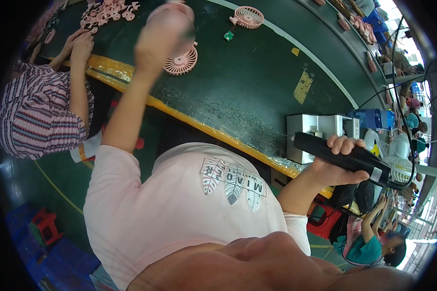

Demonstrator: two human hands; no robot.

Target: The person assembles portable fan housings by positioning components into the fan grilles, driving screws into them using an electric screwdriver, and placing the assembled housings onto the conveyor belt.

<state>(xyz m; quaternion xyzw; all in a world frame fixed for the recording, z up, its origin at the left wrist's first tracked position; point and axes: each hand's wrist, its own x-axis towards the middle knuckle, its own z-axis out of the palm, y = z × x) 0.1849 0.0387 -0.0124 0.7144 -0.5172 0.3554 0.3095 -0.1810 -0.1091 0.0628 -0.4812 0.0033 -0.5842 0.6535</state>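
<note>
My left hand (153, 51), smeared by motion, reaches over the workbench with a round pink fan part (172, 22) in its grip; the part is blurred too. Just beside it on the bench lies a pink fan cage (182, 62). Farther right sits another pink fan (248, 17), a small green circuit board (228, 36) lying by it. At the right, my right hand (342, 155) is wrapped round a black electric screwdriver (325, 150). Its thin tip points left, above the bench's near edge.
A white open box (301, 122) stands under the screwdriver's tip. Pink parts (109, 14) are heaped at the far left, near a co-worker's hands (80, 46). Yellow tape (209, 127) covers the bench's near edge. Behind runs a conveyor (320, 39); a cable (412, 160) hangs at the right.
</note>
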